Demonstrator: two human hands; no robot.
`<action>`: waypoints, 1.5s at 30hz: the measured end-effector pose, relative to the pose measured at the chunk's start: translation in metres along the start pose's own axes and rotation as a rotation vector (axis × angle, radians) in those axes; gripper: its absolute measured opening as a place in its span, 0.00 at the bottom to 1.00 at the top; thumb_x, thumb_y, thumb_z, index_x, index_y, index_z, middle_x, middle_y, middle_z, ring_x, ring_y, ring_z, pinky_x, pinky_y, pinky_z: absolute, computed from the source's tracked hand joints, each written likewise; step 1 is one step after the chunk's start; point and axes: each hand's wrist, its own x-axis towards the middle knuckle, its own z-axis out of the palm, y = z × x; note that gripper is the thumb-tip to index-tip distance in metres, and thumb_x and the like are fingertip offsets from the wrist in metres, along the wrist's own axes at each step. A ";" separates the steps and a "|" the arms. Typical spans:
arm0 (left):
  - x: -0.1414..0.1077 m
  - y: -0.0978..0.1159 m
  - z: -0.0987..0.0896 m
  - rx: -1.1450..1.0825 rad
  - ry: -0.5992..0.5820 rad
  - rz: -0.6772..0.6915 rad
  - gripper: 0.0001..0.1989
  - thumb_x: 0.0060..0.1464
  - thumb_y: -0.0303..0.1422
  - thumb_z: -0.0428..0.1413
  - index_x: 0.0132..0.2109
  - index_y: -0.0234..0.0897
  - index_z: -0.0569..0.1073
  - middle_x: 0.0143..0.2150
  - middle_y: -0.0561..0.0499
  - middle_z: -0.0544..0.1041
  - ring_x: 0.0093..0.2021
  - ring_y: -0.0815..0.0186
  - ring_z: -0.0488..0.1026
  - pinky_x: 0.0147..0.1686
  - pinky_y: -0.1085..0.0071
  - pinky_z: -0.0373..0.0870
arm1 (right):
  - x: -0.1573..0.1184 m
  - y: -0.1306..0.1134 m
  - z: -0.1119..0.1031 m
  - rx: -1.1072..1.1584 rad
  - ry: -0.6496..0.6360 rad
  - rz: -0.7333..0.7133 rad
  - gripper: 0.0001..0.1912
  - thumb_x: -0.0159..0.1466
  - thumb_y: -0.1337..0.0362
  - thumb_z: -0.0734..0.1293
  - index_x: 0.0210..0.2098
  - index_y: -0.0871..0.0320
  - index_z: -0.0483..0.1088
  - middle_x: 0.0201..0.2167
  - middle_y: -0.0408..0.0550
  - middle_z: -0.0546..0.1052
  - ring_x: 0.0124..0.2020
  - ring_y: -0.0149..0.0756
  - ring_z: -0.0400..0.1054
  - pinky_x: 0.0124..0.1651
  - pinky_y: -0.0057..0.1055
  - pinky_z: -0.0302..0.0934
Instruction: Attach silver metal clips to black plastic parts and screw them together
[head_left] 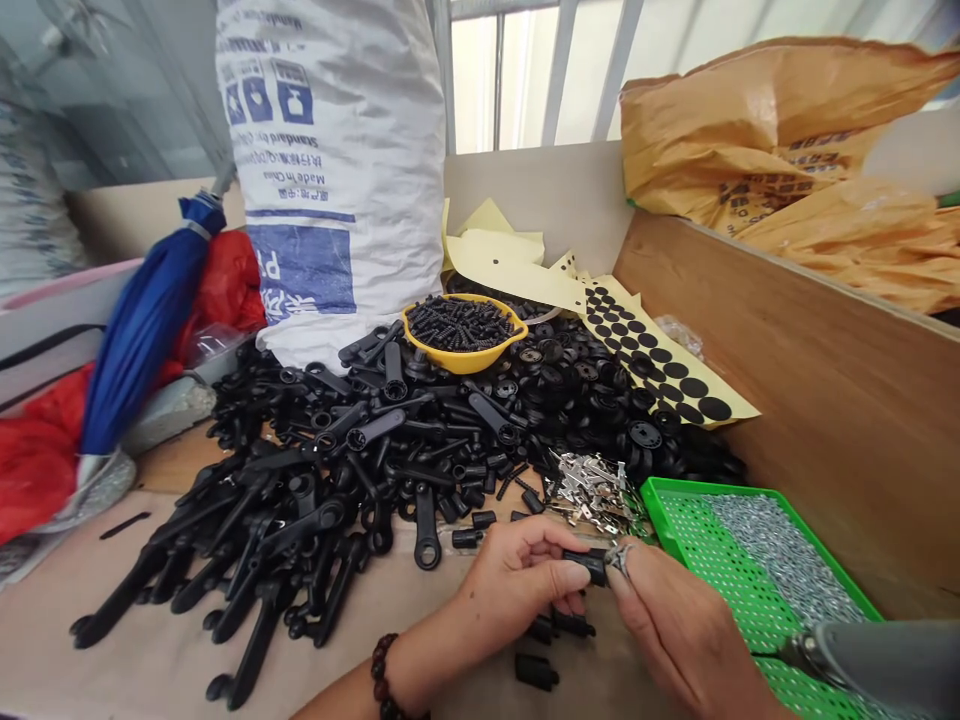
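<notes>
My left hand (517, 585) pinches a short black plastic cylinder (589, 566) between thumb and fingers, and a dark beaded bracelet (384, 680) circles that wrist. My right hand (675, 635) holds a small silver metal clip (619, 558) against the cylinder's end. Just left of the clip, a heap of similar silver clips (589, 490) lies on the black parts. Several loose black cylinders (536, 672) rest below my hands on the brown paper (127, 600). Behind them spreads a large pile of black plastic arms and wheels (375, 440).
A yellow bowl of black screws (461, 330) and a sheet of black round pads (660, 360) sit on the pile. To the right are a green tray of small metal pieces (780, 570), a grey tool (877, 665) and a wooden board (840, 400).
</notes>
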 end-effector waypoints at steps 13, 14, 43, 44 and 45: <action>-0.001 -0.005 0.001 -0.086 0.025 -0.026 0.18 0.41 0.41 0.64 0.34 0.33 0.71 0.21 0.54 0.73 0.19 0.72 0.68 0.22 0.76 0.65 | -0.003 -0.010 0.003 0.204 -0.135 0.210 0.16 0.70 0.64 0.51 0.27 0.54 0.61 0.20 0.40 0.69 0.19 0.29 0.64 0.22 0.24 0.57; -0.001 -0.005 0.000 -0.038 0.025 -0.004 0.16 0.43 0.40 0.63 0.34 0.33 0.71 0.20 0.54 0.72 0.19 0.72 0.68 0.23 0.76 0.65 | -0.006 -0.010 0.005 0.233 -0.138 0.264 0.17 0.70 0.62 0.51 0.27 0.54 0.62 0.20 0.41 0.69 0.19 0.30 0.64 0.22 0.25 0.58; -0.004 -0.009 -0.005 0.064 -0.038 0.034 0.14 0.48 0.40 0.59 0.36 0.33 0.72 0.22 0.54 0.70 0.20 0.72 0.66 0.22 0.76 0.64 | -0.009 -0.002 0.009 0.138 -0.090 0.113 0.12 0.68 0.68 0.53 0.30 0.54 0.61 0.24 0.43 0.70 0.24 0.32 0.66 0.27 0.26 0.60; -0.003 -0.009 -0.005 0.016 -0.048 -0.004 0.15 0.46 0.41 0.61 0.35 0.33 0.71 0.23 0.54 0.71 0.19 0.73 0.67 0.22 0.77 0.64 | -0.007 -0.002 0.008 0.099 -0.080 0.071 0.11 0.68 0.68 0.53 0.30 0.54 0.60 0.24 0.43 0.70 0.24 0.32 0.66 0.27 0.26 0.60; -0.002 -0.009 -0.005 -0.023 -0.054 -0.030 0.17 0.44 0.42 0.62 0.34 0.33 0.71 0.23 0.54 0.72 0.19 0.73 0.67 0.21 0.77 0.64 | -0.007 -0.001 0.008 0.065 -0.073 0.035 0.11 0.68 0.69 0.54 0.30 0.54 0.59 0.24 0.43 0.69 0.25 0.32 0.66 0.28 0.26 0.60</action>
